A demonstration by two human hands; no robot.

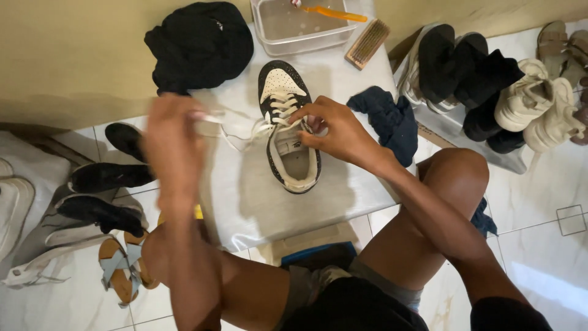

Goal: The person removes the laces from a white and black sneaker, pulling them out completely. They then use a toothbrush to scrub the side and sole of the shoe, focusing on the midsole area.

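Observation:
A black and white sneaker (288,132) lies on a low grey table (257,196), toe pointing away from me. My right hand (334,132) rests on the sneaker's upper right side, fingers pinching at the eyelets. My left hand (171,138) is raised to the left of the shoe and grips the end of the white lace (236,132), which stretches taut from the sneaker to that hand.
On the table behind the shoe are a black cloth bundle (199,43), a clear plastic tub (294,24) with an orange toothbrush (334,12), a wooden brush (367,43) and a dark blue rag (386,119). Shoes and sandals crowd the floor left (101,211) and right (520,101).

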